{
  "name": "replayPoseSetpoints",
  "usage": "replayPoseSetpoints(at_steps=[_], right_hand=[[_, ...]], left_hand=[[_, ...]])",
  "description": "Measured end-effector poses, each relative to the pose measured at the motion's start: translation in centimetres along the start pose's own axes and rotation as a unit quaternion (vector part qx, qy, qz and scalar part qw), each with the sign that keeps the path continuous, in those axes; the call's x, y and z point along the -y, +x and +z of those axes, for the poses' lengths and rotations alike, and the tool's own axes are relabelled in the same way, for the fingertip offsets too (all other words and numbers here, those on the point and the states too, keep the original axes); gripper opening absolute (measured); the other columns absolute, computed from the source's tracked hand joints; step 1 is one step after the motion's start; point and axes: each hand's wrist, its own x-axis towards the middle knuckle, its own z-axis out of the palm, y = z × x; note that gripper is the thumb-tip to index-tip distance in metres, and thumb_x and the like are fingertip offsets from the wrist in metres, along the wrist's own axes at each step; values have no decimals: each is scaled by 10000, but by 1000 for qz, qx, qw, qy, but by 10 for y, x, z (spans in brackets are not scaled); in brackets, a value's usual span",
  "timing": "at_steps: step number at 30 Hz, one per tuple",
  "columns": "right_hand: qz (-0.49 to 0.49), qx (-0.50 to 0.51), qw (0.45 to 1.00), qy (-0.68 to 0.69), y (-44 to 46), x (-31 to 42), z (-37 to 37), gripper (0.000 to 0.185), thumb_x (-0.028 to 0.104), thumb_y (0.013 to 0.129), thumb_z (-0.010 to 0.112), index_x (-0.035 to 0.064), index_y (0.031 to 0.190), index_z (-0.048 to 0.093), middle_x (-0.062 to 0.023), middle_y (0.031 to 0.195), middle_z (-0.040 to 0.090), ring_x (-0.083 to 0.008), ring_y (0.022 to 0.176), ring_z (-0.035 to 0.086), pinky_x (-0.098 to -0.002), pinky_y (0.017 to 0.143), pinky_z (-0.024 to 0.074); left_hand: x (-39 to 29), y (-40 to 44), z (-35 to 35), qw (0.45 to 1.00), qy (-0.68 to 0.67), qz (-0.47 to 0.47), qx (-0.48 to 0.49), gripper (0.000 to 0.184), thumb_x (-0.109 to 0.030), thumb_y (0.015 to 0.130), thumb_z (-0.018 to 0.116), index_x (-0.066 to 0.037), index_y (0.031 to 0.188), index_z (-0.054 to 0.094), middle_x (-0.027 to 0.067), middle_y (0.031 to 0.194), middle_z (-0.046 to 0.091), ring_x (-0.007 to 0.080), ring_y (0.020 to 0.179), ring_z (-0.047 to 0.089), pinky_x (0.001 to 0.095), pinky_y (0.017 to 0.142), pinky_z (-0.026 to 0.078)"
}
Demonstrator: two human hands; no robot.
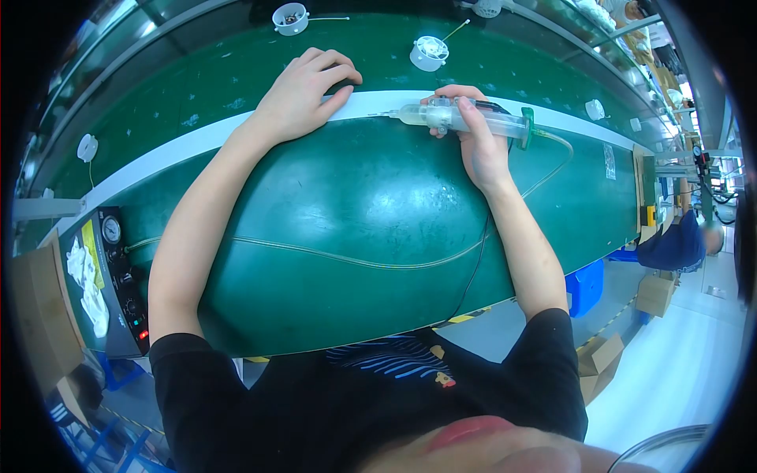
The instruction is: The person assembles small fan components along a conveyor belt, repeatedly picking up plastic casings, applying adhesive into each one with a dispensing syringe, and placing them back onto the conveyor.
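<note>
Over the white strip (185,148), I observe the right hand (482,147) with fingers and thumb clamped around a clear syringe (498,123). The syringe lies nearly lengthwise to the strip — thin tip pointing toward the left hand (296,94), green end cap (527,128) facing away. The left hand is across the strip, fingers bent and thumb apart from them; whether anything small lies beneath, I cannot tell. On the strip's near side, a clear tube (331,261) crosses the green tabletop (339,311), passing under the left forearm to a black box (118,288) — dial gauge fitted, red light lit. Beyond the strip stand two white round containers, one (293,31) near the left hand, another (429,63) nearer the syringe.
</note>
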Motion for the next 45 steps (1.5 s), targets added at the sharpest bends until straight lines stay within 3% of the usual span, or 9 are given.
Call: replayPoseSetpoints(at_steps=[8,19,28,31,35,40,45], right_hand=[[-2,-1,1000,-16,0,0,0,364,352,1043,548,40,1215,624,-165,1153,704,-193,925,643,-321,809,502],[-2,2,1000,-24,-1,0,1,355,349,1038,562,43,1206,628,-157,1134,716,-196,938,643,-323,798,508],[-5,5,1000,-29,-1,0,0,347,340,1038,571,42,1205,628,-153,1131,718,-194,939,642,-324,796,508],[-6,9,999,-31,-2,1,1,345,339,1038,572,42,1204,628,-151,1134,717,-193,938,642,-323,798,507],[-8,9,1000,-26,-1,0,1,341,338,1038,574,44,1202,628,-150,1136,716,-191,938,641,-321,801,506],[-3,12,1000,-23,-2,1,1,343,338,1039,573,43,1205,628,-147,1137,713,-190,939,641,-322,804,507],[-6,11,1000,-22,-2,0,1,346,337,1040,573,38,1206,628,-145,1134,711,-191,947,643,-321,807,509]], left_hand=[[-2,1,-2,1000,-3,0,-4,168,-160,963,629,-106,1106,698,48,1211,628,255,1141,560,397,1006,476],[-7,2,-2,999,4,30,-12,249,-118,961,620,-118,1208,652,41,1440,576,285,1264,539,419,1075,471],[-10,2,-2,1000,-3,22,-11,284,-99,956,622,-124,1237,656,29,1490,548,287,1292,531,417,1098,465],[-10,2,-1,999,10,38,-10,410,-98,958,621,-156,1364,604,46,1508,532,288,1305,524,418,1104,465],[-10,2,0,1000,2,13,-26,569,-109,953,632,-197,1498,491,89,1494,533,289,1308,526,423,1104,471],[-13,2,-4,997,32,26,-67,673,-148,938,667,-211,1556,407,143,1426,556,330,1265,543,439,1081,483],[-8,-1,3,989,90,-84,-81,706,-205,930,701,-196,1563,389,166,1339,571,372,1204,555,456,1019,508]])
